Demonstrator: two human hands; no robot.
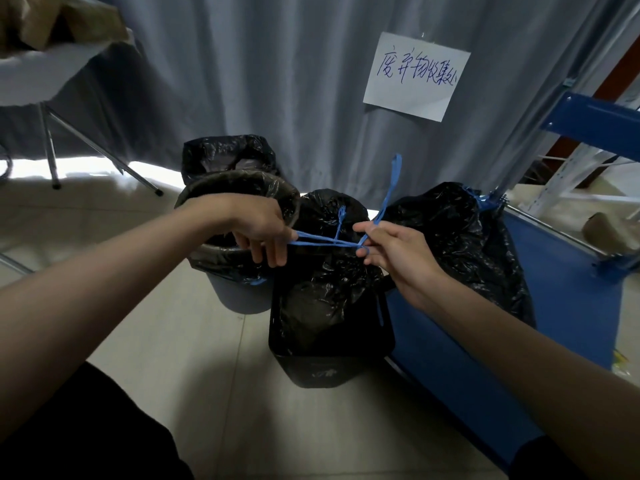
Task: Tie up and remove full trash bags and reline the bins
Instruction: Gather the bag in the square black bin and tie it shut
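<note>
Drawstring (325,241), blue, stretched taut above the black trash bag (325,289) that sits in the square black bin (332,362) on the tiled floor. Bag neck gathered; a short blue knot or loop (341,216) stands up from the cinched top. Person's left hand (259,230) grips one end of the drawstring, fingers curled round it, knuckles toward the round bin. Right hand (391,251) pinches the other end between thumb and fingers, with the cord wrapped in a small loop at the fingertips; a long free loop of the same cord (391,188) rises up and away from that hand toward the curtain. Both forearms reach in from the lower corners, bare. Just left of the square bin, touching or nearly so, a round grey bin (242,296) lined with a black bag, mouth open. Behind it a second black-lined bin (228,154), also open. To the right, a full black bag (460,244) already tied with blue cord, resting on a blue shelf base (554,299). Grey curtain (277,81) hangs behind the whole group; a white paper sign (417,76) with handwritten blue characters is stuck to it. Blue racking beam (595,119) at far right. White round table (34,77) on metal legs at upper left, brown paper bags on top.
</note>
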